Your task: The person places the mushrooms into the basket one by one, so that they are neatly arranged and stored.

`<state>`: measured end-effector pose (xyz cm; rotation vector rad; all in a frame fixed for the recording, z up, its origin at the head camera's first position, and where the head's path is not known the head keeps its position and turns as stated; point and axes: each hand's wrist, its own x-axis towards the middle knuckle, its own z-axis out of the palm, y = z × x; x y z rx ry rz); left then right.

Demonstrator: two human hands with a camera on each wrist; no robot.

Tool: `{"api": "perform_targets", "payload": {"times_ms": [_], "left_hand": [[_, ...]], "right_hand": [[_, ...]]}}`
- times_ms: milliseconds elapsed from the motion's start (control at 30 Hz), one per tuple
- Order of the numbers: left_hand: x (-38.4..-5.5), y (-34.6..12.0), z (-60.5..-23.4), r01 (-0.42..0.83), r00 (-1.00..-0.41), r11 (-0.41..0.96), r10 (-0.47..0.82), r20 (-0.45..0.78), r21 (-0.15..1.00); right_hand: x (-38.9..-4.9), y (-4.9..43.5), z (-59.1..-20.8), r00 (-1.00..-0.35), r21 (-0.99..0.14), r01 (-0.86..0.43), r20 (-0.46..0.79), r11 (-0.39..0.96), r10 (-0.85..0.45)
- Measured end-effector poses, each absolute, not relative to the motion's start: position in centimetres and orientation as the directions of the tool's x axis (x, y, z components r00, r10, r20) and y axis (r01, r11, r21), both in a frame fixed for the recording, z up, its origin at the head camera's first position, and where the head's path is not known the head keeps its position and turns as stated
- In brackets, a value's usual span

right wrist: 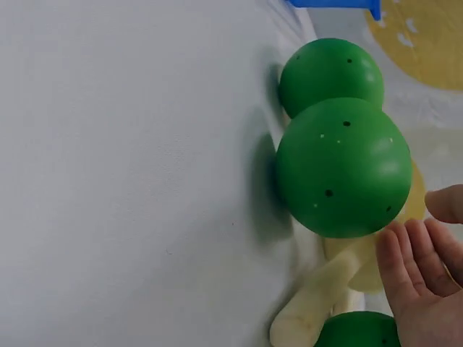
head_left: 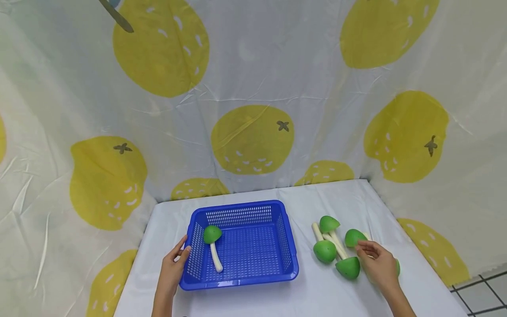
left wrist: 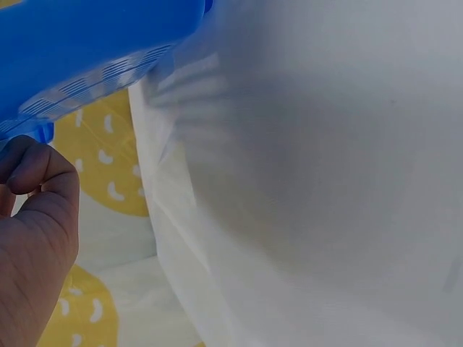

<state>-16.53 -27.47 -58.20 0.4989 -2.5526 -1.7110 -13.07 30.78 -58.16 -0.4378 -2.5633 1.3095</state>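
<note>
Lying just to the left and far side of the fingers of the right hand [head_left: 378, 264], one green-capped mushroom [head_left: 354, 237] is placed at the right side of the white-covered counter [head_left: 305, 295]. Its stem is mostly hidden; a pale length is glimpsed just right of the cap, so a long axis running roughly left to right is suggested but cannot be confirmed. The fingers of that hand are extended side by side, with the thumb held apart, and nothing is seen pinched between them; whether the cap is touched cannot be told. The right hand is set to the near right of the cap and is clearly the closer one, since the left hand [head_left: 172, 266] is placed well apart, at the left rim of the blue basket [head_left: 242, 282], which is held by its curled fingers. In the left part of the basket, another mushroom [head_left: 212, 236] is laid with its cap far and its stem pointing near. More mushrooms [head_left: 348, 268] are clustered between the basket and the right hand, their caps turned various ways.
</note>
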Motion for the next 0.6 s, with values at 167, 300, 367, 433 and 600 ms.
{"api": "perform_targets", "payload": {"times_ms": [167, 300, 367, 433, 600], "left_hand": [[-16.4, -27.5, -58.1, -0.253, -0.949, 0.346, -0.269, -0.163, 0.903], [-16.4, -27.5, -58.3, -0.266, -0.947, 0.358, -0.272, -0.173, 0.895], [-16.4, -27.5, -58.4, -0.271, -0.945, 0.355, -0.275, -0.177, 0.895], [-16.5, -27.5, -58.4, -0.272, -0.944, 0.35, -0.276, -0.179, 0.897], [-16.6, -27.6, -58.4, -0.268, -0.946, 0.339, -0.268, -0.181, 0.902]], "right_hand": [[-12.8, 30.8, -58.7, -0.915, -0.824, 0.141, 0.102, 0.548, 0.39], [-12.7, 30.8, -59.0, -0.904, -0.815, 0.129, 0.138, 0.565, 0.405], [-12.7, 30.7, -59.2, -0.9, -0.81, 0.123, 0.153, 0.573, 0.409], [-12.8, 30.7, -59.3, -0.897, -0.799, 0.124, 0.164, 0.588, 0.411], [-12.7, 30.7, -59.6, -0.891, -0.755, 0.157, 0.169, 0.637, 0.421]]}}
